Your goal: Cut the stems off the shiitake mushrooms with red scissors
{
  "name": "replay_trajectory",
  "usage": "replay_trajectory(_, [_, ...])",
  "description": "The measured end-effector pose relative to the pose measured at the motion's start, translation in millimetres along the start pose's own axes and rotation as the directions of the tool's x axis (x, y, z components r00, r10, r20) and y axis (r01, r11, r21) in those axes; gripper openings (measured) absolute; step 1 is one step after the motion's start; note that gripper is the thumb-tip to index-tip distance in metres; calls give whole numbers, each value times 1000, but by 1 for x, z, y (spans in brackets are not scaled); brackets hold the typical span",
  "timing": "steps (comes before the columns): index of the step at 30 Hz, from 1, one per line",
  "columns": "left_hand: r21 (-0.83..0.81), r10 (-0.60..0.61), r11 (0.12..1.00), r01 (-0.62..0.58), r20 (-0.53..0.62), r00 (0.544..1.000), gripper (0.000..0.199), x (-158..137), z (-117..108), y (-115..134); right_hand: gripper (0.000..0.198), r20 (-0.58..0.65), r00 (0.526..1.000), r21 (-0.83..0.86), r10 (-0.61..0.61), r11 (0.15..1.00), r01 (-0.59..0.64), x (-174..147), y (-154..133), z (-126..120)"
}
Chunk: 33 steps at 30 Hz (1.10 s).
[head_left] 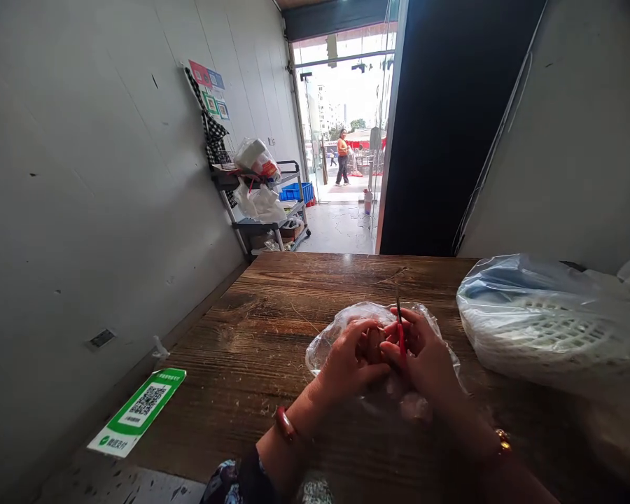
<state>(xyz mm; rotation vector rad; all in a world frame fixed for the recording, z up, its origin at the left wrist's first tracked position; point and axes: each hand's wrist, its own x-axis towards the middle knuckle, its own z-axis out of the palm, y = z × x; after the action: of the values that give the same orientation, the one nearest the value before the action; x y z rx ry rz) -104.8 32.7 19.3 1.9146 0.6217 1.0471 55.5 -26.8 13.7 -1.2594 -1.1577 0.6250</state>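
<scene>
My right hand (423,350) is closed around a slim red-handled tool (402,337), whose thin dark tip points up and away from me. Close beside it, my left hand (349,357) is curled with its thumb and fingers bent inward. Whatever is between the left fingers is hidden or too small to make out. Both hands are over a crumpled clear plastic bag (319,348) on the dark wooden table (231,350). Pale lumps show through the plastic below my fingers, but I cannot tell what they are.
A large clear bag with white netted material (551,329) lies at the table's right. On the left edge rests a green-and-white QR code card (145,406). A loaded cart (288,231) stands beyond the table, and a person (342,157) is outside the glass doorway.
</scene>
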Motion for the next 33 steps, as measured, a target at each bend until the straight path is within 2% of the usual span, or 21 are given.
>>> replay_trajectory(3, [43,25,999,-24,-12,1000,67,0,0,1,59,4,1000,14,-3,1000,3,-1,-2,6])
replay_trajectory(9, [11,3,1000,-3,16,1000,66,0,-1,2,55,37,999,121,22,992,-27,1,-3,7])
replay_trajectory(12, [-22,-14,1000,15,40,999,66,0,-1,2,54,41,999,138,26,990,-31,3,0,6])
replay_trajectory(20, [33,-9,999,6,84,996,67,0,-3,6,57,46,998,200,45,978,-53,4,11,5])
replay_trajectory(33, [62,-49,997,41,141,989,67,0,-5,9,51,58,977,455,206,865,-210,4,-1,5])
